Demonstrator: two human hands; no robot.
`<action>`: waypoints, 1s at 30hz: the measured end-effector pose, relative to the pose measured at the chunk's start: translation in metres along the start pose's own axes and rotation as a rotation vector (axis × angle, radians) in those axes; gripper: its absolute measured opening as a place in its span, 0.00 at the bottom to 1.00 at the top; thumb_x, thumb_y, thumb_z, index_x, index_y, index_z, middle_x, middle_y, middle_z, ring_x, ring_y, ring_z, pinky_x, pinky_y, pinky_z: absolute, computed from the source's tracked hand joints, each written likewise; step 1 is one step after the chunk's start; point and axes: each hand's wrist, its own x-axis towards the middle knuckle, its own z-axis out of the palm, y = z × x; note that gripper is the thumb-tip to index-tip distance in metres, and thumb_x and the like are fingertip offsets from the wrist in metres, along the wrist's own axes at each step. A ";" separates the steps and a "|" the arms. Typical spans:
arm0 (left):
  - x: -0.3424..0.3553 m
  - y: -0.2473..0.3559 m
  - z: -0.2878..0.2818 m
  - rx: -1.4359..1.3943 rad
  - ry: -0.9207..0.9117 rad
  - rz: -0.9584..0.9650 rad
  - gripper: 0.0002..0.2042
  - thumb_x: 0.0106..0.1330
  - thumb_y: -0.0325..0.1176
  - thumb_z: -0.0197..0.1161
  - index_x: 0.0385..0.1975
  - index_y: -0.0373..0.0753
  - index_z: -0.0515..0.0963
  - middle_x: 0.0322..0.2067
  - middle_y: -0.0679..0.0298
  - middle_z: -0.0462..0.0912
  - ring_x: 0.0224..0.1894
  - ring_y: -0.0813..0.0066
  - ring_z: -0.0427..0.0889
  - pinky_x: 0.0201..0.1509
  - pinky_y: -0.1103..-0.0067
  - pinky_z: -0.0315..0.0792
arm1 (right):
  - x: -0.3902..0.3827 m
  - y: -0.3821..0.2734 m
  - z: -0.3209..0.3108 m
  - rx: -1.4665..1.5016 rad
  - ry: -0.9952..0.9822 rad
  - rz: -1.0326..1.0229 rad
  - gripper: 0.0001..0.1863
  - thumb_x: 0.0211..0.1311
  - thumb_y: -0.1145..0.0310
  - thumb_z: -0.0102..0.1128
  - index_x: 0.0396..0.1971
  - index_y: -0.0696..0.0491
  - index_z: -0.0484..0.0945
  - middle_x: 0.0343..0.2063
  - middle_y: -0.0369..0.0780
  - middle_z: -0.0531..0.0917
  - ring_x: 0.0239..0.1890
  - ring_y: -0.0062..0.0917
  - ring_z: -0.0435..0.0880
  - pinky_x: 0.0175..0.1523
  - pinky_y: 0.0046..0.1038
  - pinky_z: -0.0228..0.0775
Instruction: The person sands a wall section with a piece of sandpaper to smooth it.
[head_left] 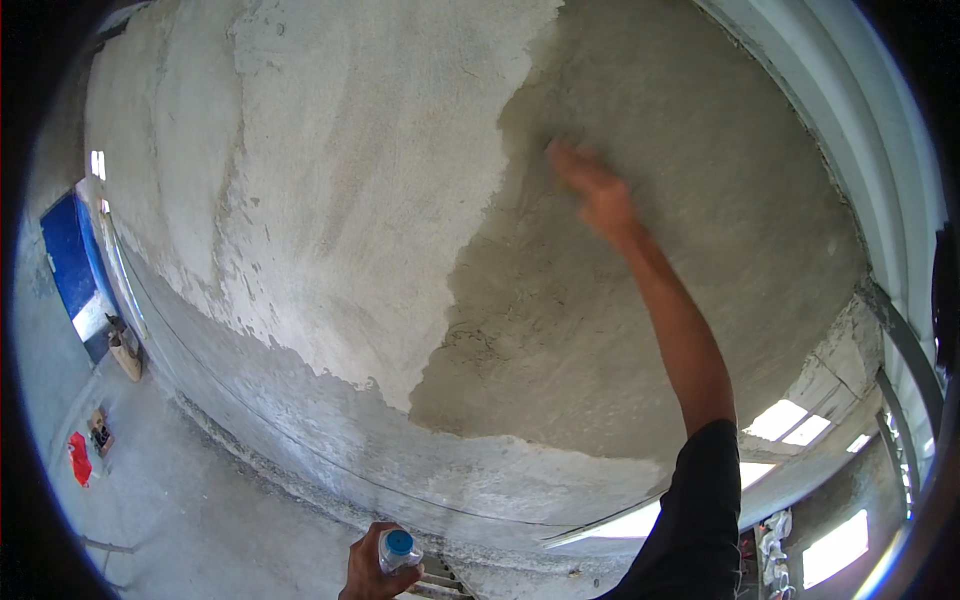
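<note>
Dark grey plaster (720, 160) is covering the wall's (370, 140) right side, its ragged edge running upward just left of the right hand (597, 192), the nearer one. That hand is blurring; I can't tell its grip! Nearer, lower left, the left hand (362, 566) is wrapping round a bottle (399, 543), cap facing up.

No text, label, number or sign can be read here.

A blue door (66, 248) stands at far left, a tan sack (125, 357) near its foot. A red item (79, 460) lies on the grey floor (215, 480).
</note>
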 end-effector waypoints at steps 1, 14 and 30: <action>0.001 0.002 -0.001 0.007 -0.020 -0.024 0.29 0.42 0.36 0.71 0.46 0.36 0.70 0.30 0.54 0.80 0.32 0.56 0.80 0.38 0.67 0.74 | 0.009 0.018 -0.016 0.065 0.104 0.111 0.37 0.49 0.90 0.51 0.62 0.47 0.66 0.62 0.36 0.68 0.65 0.29 0.64 0.68 0.31 0.58; -0.005 0.004 0.007 0.214 -0.046 -0.183 0.30 0.42 0.37 0.71 0.47 0.37 0.66 0.31 0.50 0.80 0.36 0.46 0.81 0.40 0.63 0.74 | -0.159 -0.172 0.096 0.724 -0.477 0.545 0.34 0.52 0.87 0.43 0.60 0.44 0.69 0.56 0.40 0.76 0.54 0.31 0.78 0.58 0.29 0.68; -0.020 -0.067 0.123 0.989 -1.315 -0.136 0.22 0.46 0.44 0.66 0.37 0.34 0.79 0.34 0.51 0.83 0.37 0.53 0.83 0.34 0.62 0.77 | -0.445 -0.546 -0.002 1.908 0.199 2.459 0.15 0.60 0.76 0.54 0.47 0.53 0.75 0.41 0.43 0.81 0.43 0.37 0.81 0.45 0.41 0.77</action>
